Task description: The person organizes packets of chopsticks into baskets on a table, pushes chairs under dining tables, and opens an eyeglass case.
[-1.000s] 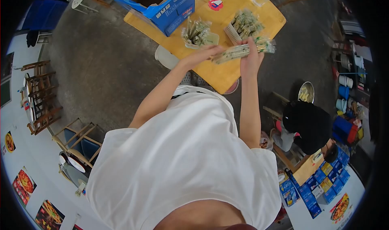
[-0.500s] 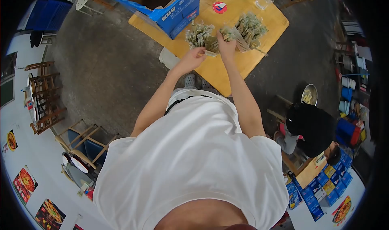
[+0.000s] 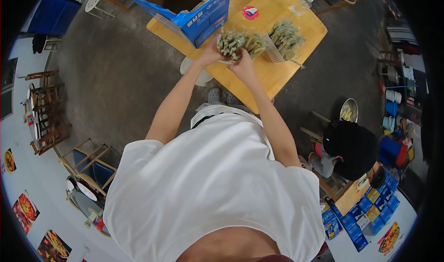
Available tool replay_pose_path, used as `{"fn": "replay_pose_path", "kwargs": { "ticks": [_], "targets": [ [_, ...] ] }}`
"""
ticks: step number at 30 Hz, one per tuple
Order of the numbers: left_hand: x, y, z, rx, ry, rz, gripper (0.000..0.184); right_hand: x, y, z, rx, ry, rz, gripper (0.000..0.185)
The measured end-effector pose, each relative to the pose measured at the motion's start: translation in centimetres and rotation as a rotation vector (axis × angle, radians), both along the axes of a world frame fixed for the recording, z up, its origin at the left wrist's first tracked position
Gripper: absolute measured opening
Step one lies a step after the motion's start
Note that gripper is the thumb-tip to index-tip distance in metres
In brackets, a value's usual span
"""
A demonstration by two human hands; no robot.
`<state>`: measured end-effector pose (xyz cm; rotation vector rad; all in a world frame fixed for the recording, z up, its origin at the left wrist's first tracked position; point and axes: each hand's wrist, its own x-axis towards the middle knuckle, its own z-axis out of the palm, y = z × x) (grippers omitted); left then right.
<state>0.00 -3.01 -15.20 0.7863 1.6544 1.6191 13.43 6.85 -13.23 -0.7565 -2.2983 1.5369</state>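
Observation:
A left bundle of thin plastic-wrapped sticks (image 3: 232, 44) stands in a small light basket near the table's front left edge. My left hand (image 3: 212, 52) is closed around its left side, some fingers hidden behind it. At the front right of this bundle, my right hand (image 3: 243, 68) has its fingers pressed on the sticks. More sticks lean right beside it. Just to the right, another bundle of wrapped sticks (image 3: 287, 36) fills a white slotted basket (image 3: 274, 51), which neither hand touches.
On the yellow table (image 3: 263, 84) are an open blue carton (image 3: 206, 24), a red round sticker (image 3: 250, 13) and a clear bottle (image 3: 301, 6). A white stool (image 3: 203, 77) is partly under the table. At the right, a person in black (image 3: 351, 146) bends near a metal bowl (image 3: 349, 110).
Sticks that my hands held out over the table's right side are now at the left basket. My right hand has moved left and down, and my left hand now holds the bundle's side.

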Motion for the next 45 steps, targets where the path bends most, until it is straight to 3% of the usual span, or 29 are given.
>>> {"fn": "replay_pose_path", "kwargs": {
  "ticks": [3, 9, 15, 17, 19, 21, 22, 25, 27, 31, 32, 34, 37, 39, 41, 42, 43, 45],
  "targets": [
    [0.0, 0.1, 2.4, -0.066, -0.002, -0.065, 0.092, -2.4, 0.5, -0.6, 0.093, 0.022, -0.046, 0.063],
    [-1.0, -0.1, -0.3, -0.203, -0.003, -0.130, 0.083, -2.8, 1.0, -0.8, 0.171, -0.015, -0.070, 0.053],
    [0.3, -1.1, 1.6, -0.127, 0.059, 0.043, 0.076, -2.7, 0.3, 2.1, 0.182, 0.092, 0.008, 0.036],
    [0.6, -1.1, 3.4, 0.020, 0.027, 0.061, 0.074, -3.0, 0.1, 2.7, 0.211, 0.067, -0.003, 0.036],
    [0.7, -1.2, 3.2, 0.171, -0.009, 0.081, 0.071, -3.1, 0.1, 4.2, -0.071, 0.008, 0.009, 0.047],
    [0.7, -1.9, 2.2, -0.132, -0.080, 0.014, 0.080, -2.8, 0.0, 2.9, 0.081, -0.030, 0.019, 0.054],
    [0.8, -1.8, 1.6, -0.129, -0.075, 0.010, 0.080, -3.1, 0.2, 2.3, 0.235, -0.060, 0.033, 0.062],
    [1.3, -2.1, 1.3, -0.165, 0.055, 0.068, 0.082, -2.5, 0.1, 1.5, 0.164, -0.214, 0.050, 0.073],
    [1.4, -2.1, 1.8, -0.072, -0.064, 0.062, 0.083, -2.2, 0.1, 1.1, 0.186, -0.117, 0.062, 0.074],
    [1.1, -1.5, 2.2, -0.095, 0.041, 0.075, 0.076, -2.7, 0.3, 0.4, 0.107, 0.112, 0.147, 0.072],
    [0.5, -1.1, 1.3, -0.103, 0.018, 0.069, 0.072, -3.0, 0.5, 0.0, 0.108, 0.113, 0.140, 0.072],
    [0.2, -0.8, 1.4, -0.109, -0.005, 0.051, 0.068, -3.4, 1.1, -0.5, -0.131, 0.130, 0.163, 0.072],
    [0.3, -0.9, 1.4, -0.030, 0.048, -0.033, 0.068, -2.8, 1.4, 2.2, -0.033, 0.108, 0.088, 0.070],
    [0.5, -1.0, 1.0, -0.126, -0.164, -0.022, 0.060, -2.3, 0.6, 2.2, -0.046, 0.087, 0.055, 0.068],
    [1.3, -0.9, 0.8, -0.026, -0.087, 0.010, 0.065, -2.1, 0.8, 2.0, -0.048, 0.084, 0.023, 0.066],
    [1.7, -0.9, 0.8, 0.074, -0.015, 0.051, 0.071, -1.6, 0.7, 1.0, -0.176, 0.144, 0.011, 0.066],
    [2.0, -1.1, 0.8, 0.076, -0.016, 0.045, 0.071, -0.9, 0.2, 1.4, -0.306, 0.199, 0.000, 0.066],
    [2.3, -2.1, 0.7, -0.110, 0.018, 0.067, 0.080, 1.9, 0.5, 1.6, -0.208, 0.157, -0.152, 0.056]
  ]
}}
